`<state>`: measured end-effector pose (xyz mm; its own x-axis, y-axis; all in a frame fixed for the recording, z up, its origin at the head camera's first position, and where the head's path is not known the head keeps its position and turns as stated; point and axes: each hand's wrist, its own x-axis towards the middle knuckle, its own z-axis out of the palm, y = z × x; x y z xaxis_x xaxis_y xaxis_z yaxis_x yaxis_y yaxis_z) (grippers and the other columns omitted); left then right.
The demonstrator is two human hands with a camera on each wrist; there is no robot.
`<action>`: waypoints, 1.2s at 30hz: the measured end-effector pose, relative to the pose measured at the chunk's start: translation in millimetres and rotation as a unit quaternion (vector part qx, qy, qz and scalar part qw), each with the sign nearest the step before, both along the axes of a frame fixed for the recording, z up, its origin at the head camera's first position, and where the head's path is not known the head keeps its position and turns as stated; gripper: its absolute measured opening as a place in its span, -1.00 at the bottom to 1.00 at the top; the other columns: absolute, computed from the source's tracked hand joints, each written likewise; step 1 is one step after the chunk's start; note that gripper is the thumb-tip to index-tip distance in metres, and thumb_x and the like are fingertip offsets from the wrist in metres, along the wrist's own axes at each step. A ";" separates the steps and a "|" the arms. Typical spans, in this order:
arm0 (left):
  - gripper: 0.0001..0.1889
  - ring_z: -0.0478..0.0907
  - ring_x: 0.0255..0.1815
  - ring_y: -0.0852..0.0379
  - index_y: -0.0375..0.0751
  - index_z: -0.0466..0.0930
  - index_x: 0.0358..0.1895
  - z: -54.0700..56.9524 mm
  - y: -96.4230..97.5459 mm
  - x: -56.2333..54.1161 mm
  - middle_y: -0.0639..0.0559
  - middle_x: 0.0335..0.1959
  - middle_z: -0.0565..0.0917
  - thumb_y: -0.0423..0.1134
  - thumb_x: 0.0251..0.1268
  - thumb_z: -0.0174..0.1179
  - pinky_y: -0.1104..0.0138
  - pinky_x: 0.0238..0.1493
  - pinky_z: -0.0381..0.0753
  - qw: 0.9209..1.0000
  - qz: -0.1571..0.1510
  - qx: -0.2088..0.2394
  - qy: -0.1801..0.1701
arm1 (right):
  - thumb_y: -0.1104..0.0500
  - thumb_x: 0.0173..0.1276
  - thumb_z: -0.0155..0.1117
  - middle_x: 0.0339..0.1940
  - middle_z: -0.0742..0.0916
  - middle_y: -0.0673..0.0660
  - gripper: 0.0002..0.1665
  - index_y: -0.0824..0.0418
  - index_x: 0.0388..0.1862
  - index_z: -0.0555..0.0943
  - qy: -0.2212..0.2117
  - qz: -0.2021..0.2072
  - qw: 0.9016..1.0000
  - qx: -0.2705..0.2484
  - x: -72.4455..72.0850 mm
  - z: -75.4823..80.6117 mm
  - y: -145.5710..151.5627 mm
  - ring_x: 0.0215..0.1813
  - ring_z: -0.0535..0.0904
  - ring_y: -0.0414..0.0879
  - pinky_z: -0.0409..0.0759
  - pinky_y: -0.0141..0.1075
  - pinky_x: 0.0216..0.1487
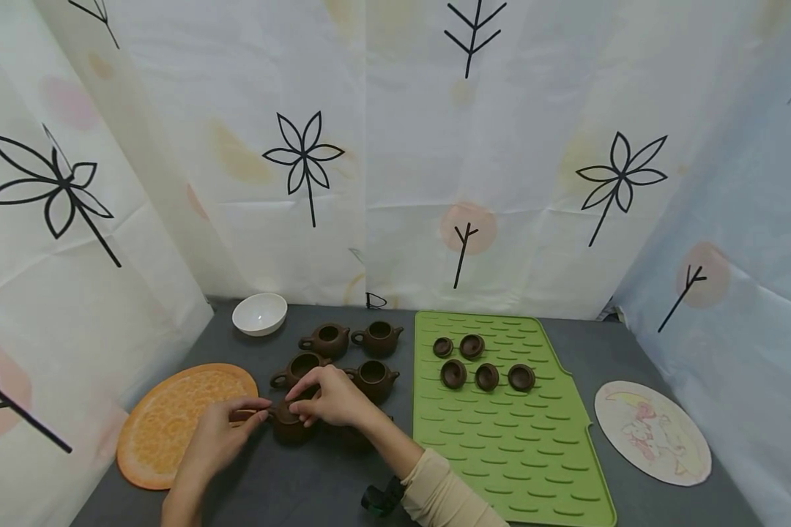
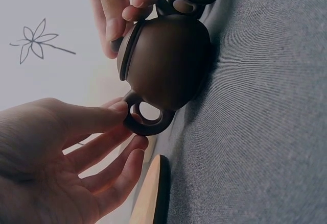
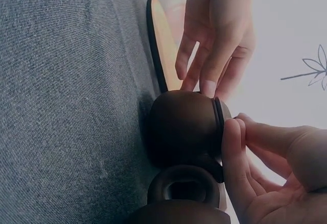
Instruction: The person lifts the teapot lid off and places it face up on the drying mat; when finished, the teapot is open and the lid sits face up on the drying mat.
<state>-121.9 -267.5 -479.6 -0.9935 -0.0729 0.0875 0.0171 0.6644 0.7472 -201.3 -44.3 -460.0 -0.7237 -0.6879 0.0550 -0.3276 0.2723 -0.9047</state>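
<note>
A brown clay teapot [image 2: 171,55] stands upright on the grey cloth, its lid [image 2: 131,55] seated on its mouth. My left hand [image 1: 216,433] pinches the looped handle [image 2: 148,128] between thumb and fingers. From the other side, my right hand [image 1: 336,399] pinches the small knob on top of that lid; its fingertips [image 3: 232,128] show at the rim in the right wrist view. Right behind are several lidless teapots of the same kind, such as one [image 1: 377,337] at the back. My right forearm partly hides another teapot [image 1: 352,438].
On a green ridged mat [image 1: 501,468] at right lie several small brown lids [image 1: 453,374]. A round orange mat [image 1: 186,417] lies at left, a white bowl [image 1: 260,315] stands behind, and an oval printed mat [image 1: 652,432] lies far right.
</note>
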 end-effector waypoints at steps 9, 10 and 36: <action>-0.81 0.86 0.02 -0.25 -0.25 0.85 0.05 0.5 0.3 -1.2 -0.29 0.05 0.85 -0.37 0.47 0.38 0.24 -0.14 0.85 1.000 -0.001 -0.002 -0.004 | 0.31 0.50 0.44 -0.05 0.81 0.18 -0.82 0.29 0.02 0.83 0.009 -0.001 1.000 -0.022 2.5 -0.3 1.4 -0.42 0.81 -0.21 0.82 -0.39 -0.31; -0.81 0.86 0.02 -0.25 -0.25 0.85 0.05 0.6 0.6 -1.3 -0.29 0.05 0.85 -0.37 0.47 0.38 0.23 -0.13 0.85 1.000 0.000 -0.003 -0.004 | 0.31 0.51 0.44 -0.04 0.80 0.19 -0.82 0.29 0.02 0.83 0.007 -0.002 1.000 -0.027 3.2 -0.6 2.3 -0.41 0.81 -0.21 0.82 -0.39 -0.30; -0.81 0.86 0.02 -0.16 -0.21 0.86 0.06 0.2 0.5 -2.3 -0.22 0.06 0.85 -0.35 0.48 0.39 0.43 -0.15 0.76 1.000 0.007 -0.007 -0.011 | 0.27 0.71 0.18 0.06 0.71 0.47 -0.70 0.36 0.29 0.59 0.026 -0.013 0.996 -0.079 5.2 24.5 110.6 -0.27 0.76 -0.08 0.85 0.06 -0.12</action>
